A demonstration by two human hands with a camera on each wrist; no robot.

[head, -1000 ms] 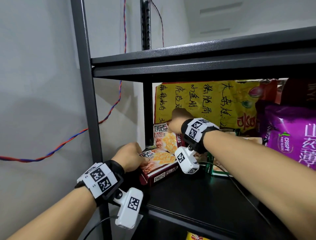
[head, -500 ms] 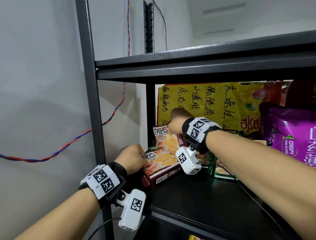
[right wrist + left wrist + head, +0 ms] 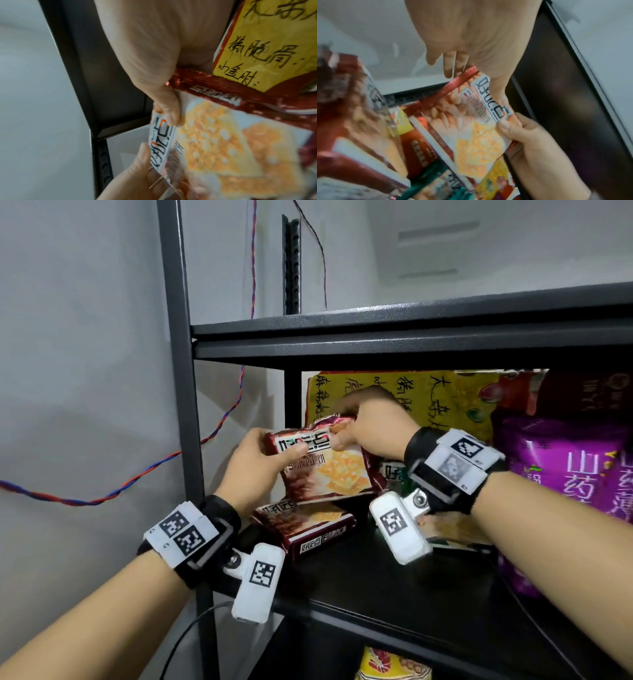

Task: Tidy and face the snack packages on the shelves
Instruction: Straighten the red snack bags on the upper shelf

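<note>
A red cracker packet (image 3: pixel 329 470) with yellow crackers printed on it is held up, tilted, over the black shelf (image 3: pixel 376 587). My left hand (image 3: pixel 263 460) pinches its upper left corner, thumb on the white label. My right hand (image 3: pixel 363 429) pinches the top right edge. The left wrist view shows the same packet (image 3: pixel 476 142) under my left hand (image 3: pixel 488 78); in the right wrist view my right hand (image 3: pixel 169 112) has its thumb on the packet (image 3: pixel 223 135). A second matching packet (image 3: pixel 305 525) lies flat on the shelf below.
A tall yellow bag (image 3: pixel 455 405) stands at the back, a purple bag (image 3: pixel 565 481) to the right. The upper shelf (image 3: pixel 411 337) hangs close overhead and a grey post (image 3: pixel 178 405) stands at left. Another snack bag (image 3: pixel 394 666) shows on the shelf below.
My left hand left the flat packet and rose to the standing one. Both hands now hold that packet, lifted forward off the back of the shelf.
</note>
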